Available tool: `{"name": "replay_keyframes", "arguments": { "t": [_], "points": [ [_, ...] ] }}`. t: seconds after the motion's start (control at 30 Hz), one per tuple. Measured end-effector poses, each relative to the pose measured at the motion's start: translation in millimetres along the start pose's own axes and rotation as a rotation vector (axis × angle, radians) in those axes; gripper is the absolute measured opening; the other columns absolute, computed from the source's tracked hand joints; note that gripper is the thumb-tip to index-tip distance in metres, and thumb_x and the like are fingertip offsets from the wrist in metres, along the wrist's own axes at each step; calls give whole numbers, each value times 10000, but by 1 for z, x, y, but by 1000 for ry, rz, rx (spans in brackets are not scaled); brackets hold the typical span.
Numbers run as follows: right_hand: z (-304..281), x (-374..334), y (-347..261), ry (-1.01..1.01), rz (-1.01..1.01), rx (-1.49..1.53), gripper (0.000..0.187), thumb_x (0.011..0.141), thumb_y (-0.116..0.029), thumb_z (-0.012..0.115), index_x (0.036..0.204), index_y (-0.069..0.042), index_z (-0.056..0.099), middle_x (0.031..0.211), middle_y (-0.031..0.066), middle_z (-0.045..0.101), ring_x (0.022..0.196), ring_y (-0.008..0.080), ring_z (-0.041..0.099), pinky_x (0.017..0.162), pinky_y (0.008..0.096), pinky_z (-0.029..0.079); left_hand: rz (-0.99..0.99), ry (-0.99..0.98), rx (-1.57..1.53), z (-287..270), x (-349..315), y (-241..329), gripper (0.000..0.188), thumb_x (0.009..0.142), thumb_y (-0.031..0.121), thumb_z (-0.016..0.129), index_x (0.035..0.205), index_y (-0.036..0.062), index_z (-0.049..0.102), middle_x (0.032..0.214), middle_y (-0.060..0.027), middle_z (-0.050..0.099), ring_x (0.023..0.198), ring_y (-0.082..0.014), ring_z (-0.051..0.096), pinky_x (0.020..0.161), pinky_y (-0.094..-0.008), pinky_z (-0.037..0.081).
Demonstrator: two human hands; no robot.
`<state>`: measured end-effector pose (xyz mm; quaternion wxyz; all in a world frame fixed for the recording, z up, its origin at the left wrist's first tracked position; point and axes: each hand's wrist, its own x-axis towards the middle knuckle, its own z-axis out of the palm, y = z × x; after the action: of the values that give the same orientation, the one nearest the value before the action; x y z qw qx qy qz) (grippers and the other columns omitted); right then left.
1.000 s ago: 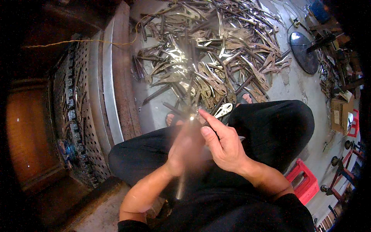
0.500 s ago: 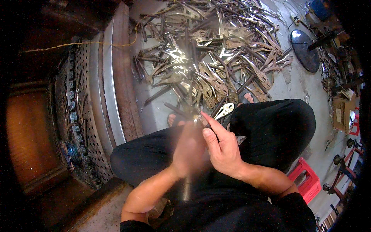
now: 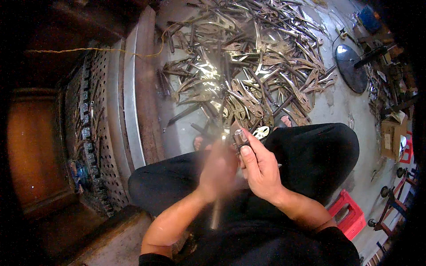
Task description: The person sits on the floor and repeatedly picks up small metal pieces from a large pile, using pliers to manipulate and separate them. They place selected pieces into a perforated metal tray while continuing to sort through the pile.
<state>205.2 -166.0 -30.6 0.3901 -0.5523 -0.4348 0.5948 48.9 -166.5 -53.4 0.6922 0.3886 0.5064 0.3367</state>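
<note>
Underfoot: a smooth grey floor [image 3: 326, 102], stained in places, spans the upper centre and right of the frame.
Room, left: a rust-brown beam [image 3: 148, 97] with a bright metal strip [image 3: 130, 88] beside it; a perforated metal panel [image 3: 108, 142] stands further left; an orange-brown panel [image 3: 33, 146] fills the far left.
Room, right: a round glossy black base [image 3: 348, 68] at upper right; a cardboard box [image 3: 391, 139] at mid right; a red plastic stool [image 3: 351, 217] at lower right.
Cord: thin, yellow, twisted [image 3: 111, 52], crossing the upper left.
Pile: locking pliers [image 3: 246, 101] and loose plier parts, heaped at upper centre; bare metal, some bright, some dull brown; long curved handles, flat plates with round holes, dark straight bars.
Pale plier part [image 3: 261, 132]: smooth, with round holes, just beyond the right fingers at centre.
Metal piece: short and rounded [image 3: 240, 137], at the centre of the frame; shiny end, darker lower portion.
Metal piece, axis: end toward the top of the frame, leaning slightly left.
Right hand [image 3: 262, 173]: grasping the metal piece between thumb and forefinger.
Left hand [image 3: 217, 170]: just left of the right hand, badly blurred; its grip cannot be told.
Rod: pale, metallic, straight [image 3: 215, 215], showing below the left hand; long axis nearly vertical in the frame, lower end toward the bottom edge.
Trousers: black cloth [image 3: 315, 150], spread to both sides of the hands.
</note>
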Motion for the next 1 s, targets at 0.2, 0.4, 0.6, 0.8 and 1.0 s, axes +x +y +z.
{"name": "replay_keyframes", "arguments": {
  "t": [0.2, 0.4, 0.6, 0.8, 1.0],
  "points": [
    [-7, -3, -1, -4, -91, -129, 483, 1094, -241, 480, 1508, 5, 444, 675, -15, 500, 585, 53, 433, 561, 229, 383, 1, -50, -62, -1, -6, 5, 173, 811, 158, 639, 898, 9, 620, 906, -133, 565, 940, -325, 524, 862, -482, 397],
    [-8, -5, -3, -22, -103, -162, 472, 1079, -201, 500, 1497, 12, 457, 670, 7, 500, 591, 71, 454, 582, 244, 410, -25, -89, -46, -4, -4, 7, 185, 829, 160, 630, 943, 14, 622, 919, -110, 557, 951, -308, 525, 897, -481, 393],
    [-7, -4, 2, 0, -183, -180, 488, 999, -191, 561, 1463, -56, 492, 1060, 293, 681, 970, 447, 691, 821, 468, 554, -4, -108, -14, 1, -9, 12, 200, 847, 162, 622, 988, 20, 625, 932, -86, 550, 963, -291, 526, 932, -480, 388],
    [-17, -3, -13, -90, -93, -268, 461, 1003, -196, 553, 1435, -42, 508, 1025, 299, 680, 959, 473, 674, 805, 504, 546, 26, -83, 42, 4, -14, 14, 219, 865, 164, 613, 1033, 25, 628, 945, -63, 543, 975, -275, 527, 967, -479, 384],
    [-21, -3, -9, -92, -122, -253, 454, 1001, -196, 561, 1425, -39, 517, 970, 308, 679, 920, 485, 673, 774, 522, 542, -68, -161, -178, -1, -15, 17, 283, 900, 175, 581, 1131, 15, 616, 1003, -51, 539, 1020, -258, 524, 1011, -484, 381]
  ]
}}
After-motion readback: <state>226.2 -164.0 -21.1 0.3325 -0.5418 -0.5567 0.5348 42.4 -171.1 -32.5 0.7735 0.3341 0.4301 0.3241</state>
